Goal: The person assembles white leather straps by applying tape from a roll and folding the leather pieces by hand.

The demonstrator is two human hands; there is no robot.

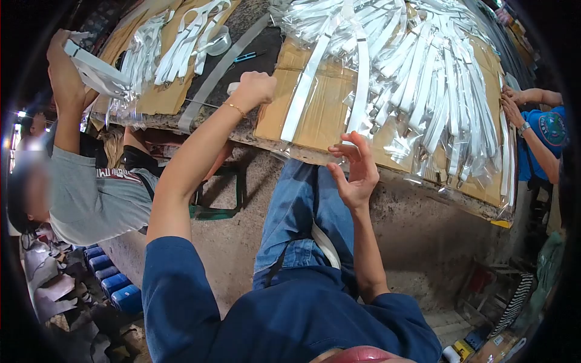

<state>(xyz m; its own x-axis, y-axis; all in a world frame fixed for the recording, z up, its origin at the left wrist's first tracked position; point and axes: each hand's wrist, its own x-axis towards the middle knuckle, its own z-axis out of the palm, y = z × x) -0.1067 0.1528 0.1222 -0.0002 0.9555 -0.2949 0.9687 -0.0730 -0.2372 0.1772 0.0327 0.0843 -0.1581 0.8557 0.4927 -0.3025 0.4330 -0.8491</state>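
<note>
My left hand (253, 89) is closed above the table, at the left edge of a cardboard sheet (327, 78); what its fingers hold, if anything, is hidden. Near the front edge of the same cardboard, my right hand (357, 170) has its fingers apart and nothing in them. Between the hands lies a white strap (305, 91) in clear plastic, with its lower end toward the table edge. Another strap (361, 78) runs beside it, down toward my right hand. A large pile of bagged white straps (417, 78) with metal clips fans out to the right.
At the left, a person in a grey shirt (100, 202) holds up white straps (100, 69) near more strap bundles (142, 51). A blue-handled tool (245, 57) and a tape roll (219, 41) lie behind my left hand. A co-worker's hands (514, 106) touch the right table edge.
</note>
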